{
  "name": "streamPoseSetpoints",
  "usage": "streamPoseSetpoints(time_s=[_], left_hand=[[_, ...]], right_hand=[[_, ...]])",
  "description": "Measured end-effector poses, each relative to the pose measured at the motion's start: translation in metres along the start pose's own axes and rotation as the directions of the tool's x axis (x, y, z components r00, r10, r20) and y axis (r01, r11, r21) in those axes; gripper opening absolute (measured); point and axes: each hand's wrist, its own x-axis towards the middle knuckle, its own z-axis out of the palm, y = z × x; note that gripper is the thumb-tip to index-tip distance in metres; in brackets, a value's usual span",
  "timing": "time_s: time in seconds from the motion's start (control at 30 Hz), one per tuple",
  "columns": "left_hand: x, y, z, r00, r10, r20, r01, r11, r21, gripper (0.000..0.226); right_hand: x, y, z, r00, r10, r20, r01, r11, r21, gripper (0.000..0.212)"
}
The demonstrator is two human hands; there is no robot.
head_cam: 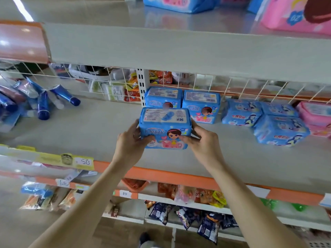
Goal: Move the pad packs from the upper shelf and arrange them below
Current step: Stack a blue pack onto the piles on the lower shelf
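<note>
Down low, under the forearms: snack packets (206, 194) and dark sachets (161, 212) on the lower shelves, w/ a handwritten "10" tag (125, 193). Above that, orange edge strip (161, 174) along front of middle shelf (89, 133), plus yellow price tag (84, 161) reading "50" at left.

Gripping one blue pad pack (163, 127) from both ends: left hand (131, 140) curled round its left end, thumb on front face; right hand (202, 142) curled round its right end, thumb also on front. Held upright, cartoon-girl print toward cam, printed label on top. Over middle shelf, approx. centre; can't tell if base touches shelf or sits just above.

Directly behind: rear-left pack (163, 96) and rear-right pack (201, 102), same design, upright, side by side at the back. To right: flat blue packs (281, 130) of diff. print, bunched together; pink packs (315, 113) at far right edge. To left, well apart: heap of blue tubes (43, 102) lying on shelf. Behind all: white wire grid (107, 81) as back wall, other goods visible thru it.

Top of view: upper shelf (125, 13), w/ a blue upper pack (180, 3) and a pink upper pack (293, 15), both cut off by frame.
</note>
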Motion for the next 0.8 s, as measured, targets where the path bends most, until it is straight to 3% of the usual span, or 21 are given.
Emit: streamPoseSetpoints(time_s=[0.43,0.8], left_hand=[[0.074,-0.046,-0.018,0.985,0.033,0.17,-0.037,0.999,0.02,0.052],[0.103,-0.05,-0.014,0.974,0.058,0.221,-0.069,0.997,0.044,0.061]], right_hand=[[0.038,0.022,0.047,0.997,0.015,-0.078,-0.025,0.99,-0.136,0.054],[0.056,0.04,0.058,0.987,0.02,-0.157,-0.047,0.984,-0.171,0.039]])
